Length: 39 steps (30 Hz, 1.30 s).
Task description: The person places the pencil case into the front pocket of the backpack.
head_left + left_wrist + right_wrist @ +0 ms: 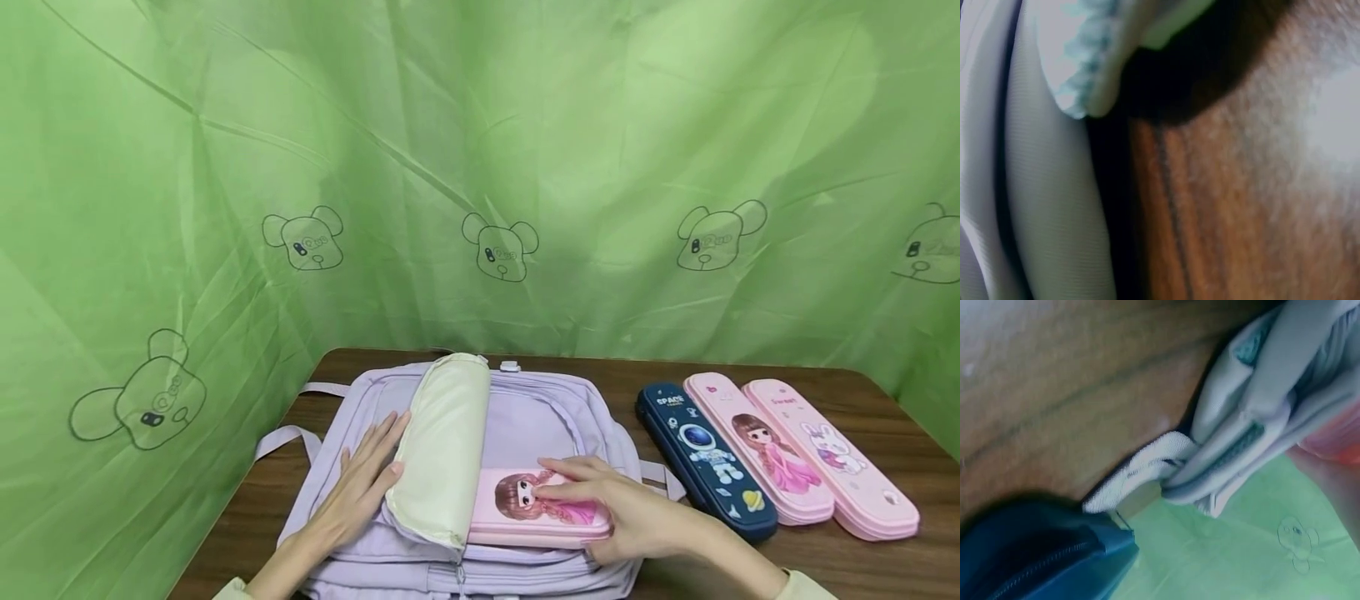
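Observation:
A lilac backpack [600, 417] lies flat on the table, its front pocket unzipped and the cream-lined flap [442, 442] folded over to the left. My left hand [356, 492] rests against the flap's left edge with fingers extended. A pink pencil case [487, 508] with a long-haired doll print lies crosswise at the pocket's lower side, its left end hidden under the flap. My right hand [622, 508] grips its right end, fingers over the top and thumb at the near edge. The right wrist view shows the backpack's side [1235, 444].
Right of the backpack, three pencil cases lie side by side: a dark blue astronaut one [697, 458], a pink doll one [757, 450] and a pink rabbit one [832, 458]. Backpack straps [288, 437] stick out at the left. A green curtain [480, 167] surrounds the wooden table [247, 517].

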### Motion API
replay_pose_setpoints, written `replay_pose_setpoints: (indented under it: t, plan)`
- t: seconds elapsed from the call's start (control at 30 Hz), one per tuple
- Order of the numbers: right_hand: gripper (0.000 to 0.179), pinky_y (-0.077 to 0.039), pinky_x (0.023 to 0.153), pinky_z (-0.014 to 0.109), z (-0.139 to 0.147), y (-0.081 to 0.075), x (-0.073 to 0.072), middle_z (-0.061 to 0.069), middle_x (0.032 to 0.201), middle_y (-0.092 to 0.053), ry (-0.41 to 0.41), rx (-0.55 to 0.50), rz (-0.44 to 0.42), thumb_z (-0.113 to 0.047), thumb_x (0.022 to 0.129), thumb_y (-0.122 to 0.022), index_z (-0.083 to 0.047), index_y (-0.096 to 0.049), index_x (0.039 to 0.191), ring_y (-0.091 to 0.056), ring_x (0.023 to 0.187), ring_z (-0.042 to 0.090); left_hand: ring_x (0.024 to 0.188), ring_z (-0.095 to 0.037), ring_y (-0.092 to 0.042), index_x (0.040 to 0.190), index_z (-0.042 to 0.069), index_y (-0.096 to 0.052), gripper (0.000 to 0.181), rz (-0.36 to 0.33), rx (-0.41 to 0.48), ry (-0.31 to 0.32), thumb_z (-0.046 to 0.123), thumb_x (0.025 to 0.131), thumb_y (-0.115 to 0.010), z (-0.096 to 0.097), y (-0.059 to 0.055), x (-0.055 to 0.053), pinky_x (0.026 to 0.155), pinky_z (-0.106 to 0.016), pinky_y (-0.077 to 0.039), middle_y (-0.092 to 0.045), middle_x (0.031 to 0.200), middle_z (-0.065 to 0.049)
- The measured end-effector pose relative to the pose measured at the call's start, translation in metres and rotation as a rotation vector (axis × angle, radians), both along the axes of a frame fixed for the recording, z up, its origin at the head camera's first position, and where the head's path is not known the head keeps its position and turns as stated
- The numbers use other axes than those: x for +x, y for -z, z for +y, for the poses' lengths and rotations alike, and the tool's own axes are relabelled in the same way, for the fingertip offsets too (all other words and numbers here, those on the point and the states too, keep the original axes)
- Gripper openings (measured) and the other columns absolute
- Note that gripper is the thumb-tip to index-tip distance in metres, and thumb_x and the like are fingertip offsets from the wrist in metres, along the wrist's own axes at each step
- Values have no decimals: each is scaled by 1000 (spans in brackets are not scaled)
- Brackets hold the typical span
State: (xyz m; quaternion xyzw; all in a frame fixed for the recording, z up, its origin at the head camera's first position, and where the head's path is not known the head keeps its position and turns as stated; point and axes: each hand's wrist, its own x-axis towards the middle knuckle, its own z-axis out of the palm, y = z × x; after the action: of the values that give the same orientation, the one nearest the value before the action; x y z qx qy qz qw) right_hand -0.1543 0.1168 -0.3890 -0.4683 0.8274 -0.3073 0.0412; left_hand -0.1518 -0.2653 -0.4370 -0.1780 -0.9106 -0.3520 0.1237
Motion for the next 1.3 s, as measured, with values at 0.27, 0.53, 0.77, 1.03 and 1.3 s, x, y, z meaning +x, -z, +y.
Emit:
replay_pose_setpoints:
  t: [0.27,0.53,0.77,1.03,1.3]
  plan:
    - [71,-50,79,38,18,-1,10,2,123,-49,234,17,198,-49,75,-73,-20,-50,135,-54,102,16,136,-41,-15,148,30,-25,54,-35,18,-7,30,97,-44,1,-3,-2,90,-77,1,-22,152,-10]
    - [64,-49,82,36,13,7,9,-4,116,-54,243,-1,173,-48,74,-73,-13,-57,125,-54,99,11,135,-42,-20,141,19,-43,49,-23,114,-23,28,94,-52,7,-3,-5,91,-77,2,-31,148,-10]
    - [64,-50,82,40,6,11,9,-1,118,-54,237,6,156,-44,75,-74,-9,-57,126,-55,100,15,134,-41,-21,135,16,-51,43,-5,112,-30,28,94,-53,11,2,-6,91,-77,1,-33,147,-10]
    - [65,-49,83,40,-3,17,7,0,117,-54,216,-12,154,-41,75,-76,-6,-56,126,-55,101,17,134,-41,-21,135,17,-51,43,-5,118,-31,29,94,-53,14,3,-6,91,-77,2,-33,147,-11]
    - [68,-47,87,39,-33,25,3,-3,118,-54,223,-69,104,-36,71,-79,-6,-56,127,-54,103,14,134,-40,-22,133,14,-53,41,-2,146,-55,28,94,-53,7,-4,-4,90,-78,1,-34,146,-11]
